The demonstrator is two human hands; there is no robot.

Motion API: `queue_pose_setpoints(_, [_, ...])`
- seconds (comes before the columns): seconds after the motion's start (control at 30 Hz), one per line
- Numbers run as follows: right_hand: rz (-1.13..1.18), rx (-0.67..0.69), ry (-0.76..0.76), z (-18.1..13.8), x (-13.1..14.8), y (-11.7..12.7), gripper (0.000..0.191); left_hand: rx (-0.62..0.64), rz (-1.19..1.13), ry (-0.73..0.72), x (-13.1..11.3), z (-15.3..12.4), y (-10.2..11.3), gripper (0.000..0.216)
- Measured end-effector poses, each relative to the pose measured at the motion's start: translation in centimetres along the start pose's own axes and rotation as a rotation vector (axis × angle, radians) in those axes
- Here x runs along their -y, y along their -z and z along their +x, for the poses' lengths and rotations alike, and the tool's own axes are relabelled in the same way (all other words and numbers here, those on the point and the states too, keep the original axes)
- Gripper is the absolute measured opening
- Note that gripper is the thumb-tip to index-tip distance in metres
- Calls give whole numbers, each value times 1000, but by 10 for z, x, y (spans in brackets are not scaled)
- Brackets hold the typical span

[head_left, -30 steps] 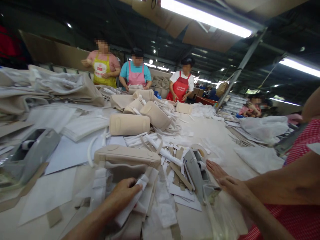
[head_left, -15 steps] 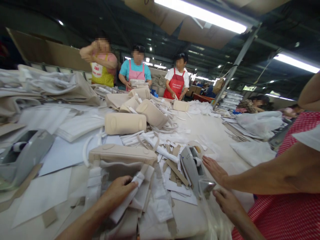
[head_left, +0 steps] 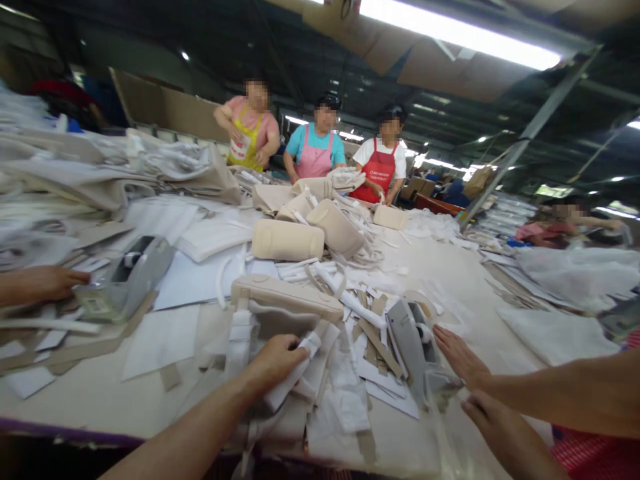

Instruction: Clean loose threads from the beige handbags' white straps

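Cluttered table, soft white strap, left hand

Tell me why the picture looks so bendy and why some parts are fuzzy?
In the head view, the wide lens curves the table and ceiling at the edges; the ceiling light strip glares white; the piles at far left are smeared by blur; the left hand on its white strap is fairly sharp.

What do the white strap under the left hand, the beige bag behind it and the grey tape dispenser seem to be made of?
White strap: woven webbing, matte, bends softly under the left hand.
Beige bag: probably canvas or felt-like fabric, matte, with soft rounded edges.
Grey tape dispenser: likely moulded plastic, smooth with a slight sheen.
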State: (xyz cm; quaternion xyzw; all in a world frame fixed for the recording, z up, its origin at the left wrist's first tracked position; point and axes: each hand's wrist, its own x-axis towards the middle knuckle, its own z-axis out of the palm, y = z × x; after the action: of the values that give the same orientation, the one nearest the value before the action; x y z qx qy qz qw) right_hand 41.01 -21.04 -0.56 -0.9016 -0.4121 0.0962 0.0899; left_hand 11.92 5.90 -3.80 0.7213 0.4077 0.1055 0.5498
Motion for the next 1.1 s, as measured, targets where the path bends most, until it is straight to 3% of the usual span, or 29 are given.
queue_pose_setpoints(0.07, [77, -7, 88, -1, 24, 2, 29, -19, 27, -20, 0, -2, 0, 28])
queue_pose_setpoints(0.17, [262, 64, 291, 5, 87, -5, 30, -46, 41, -10, 1, -3, 0, 28])
queue_pose_setpoints(0.27, [408, 219, 446, 13, 152, -26, 31, -55, 43, 2, 4, -4, -1, 31])
queue_pose_setpoints(0.37, [515, 315, 485, 25, 191, -50, 29, -52, 39, 3, 7, -5, -3, 33])
queue_pose_setpoints(0.77, [647, 306, 442, 45, 215, -79, 29, -111, 160, -109, 9, -2, -4, 29])
queue_pose_setpoints(1.1, [460, 217, 417, 52, 224, -80, 25, -133, 215, -165, 9, -6, -5, 33])
